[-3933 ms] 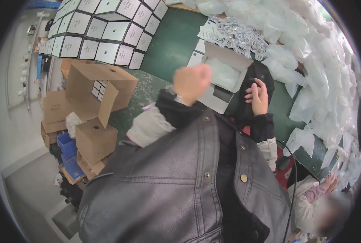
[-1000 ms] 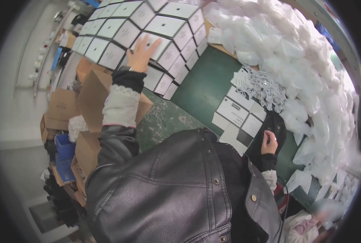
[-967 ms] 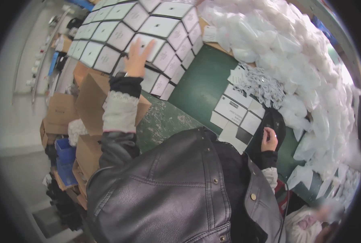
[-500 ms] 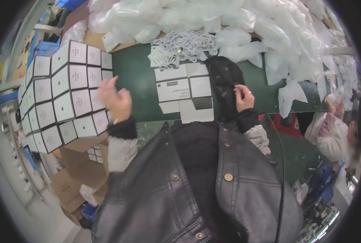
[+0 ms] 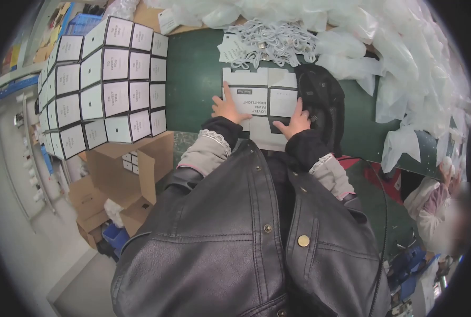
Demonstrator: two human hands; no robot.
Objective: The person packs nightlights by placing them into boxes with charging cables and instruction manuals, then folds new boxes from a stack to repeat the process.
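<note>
A flat, unfolded white carton (image 5: 255,94) with black borders and "LOVELY FAWN NIGHTLIGHT" print lies on the green table in front of me. My left hand (image 5: 229,108) rests at its left side, fingers spread and thumb over the lower panels. On the right side lies my right hand (image 5: 297,123), also open, thumb and fingers apart. Neither hand grips the carton; both appear to touch it. Just right of it is a black bag (image 5: 324,100). A tangle of white cords (image 5: 272,43) and some white cards (image 5: 232,50) lie behind the carton.
Stacked white boxes (image 5: 116,66) fill the table's left end. Below them stands an open cardboard box (image 5: 159,158) with small boxes inside. White plastic-wrapped items (image 5: 399,50) are heaped at the back and right. Another person (image 5: 430,203) works at the far right.
My left hand has come from beside the stacked boxes to the carton's left side. My right hand has moved left from the black bag onto the carton. The view has shifted.
</note>
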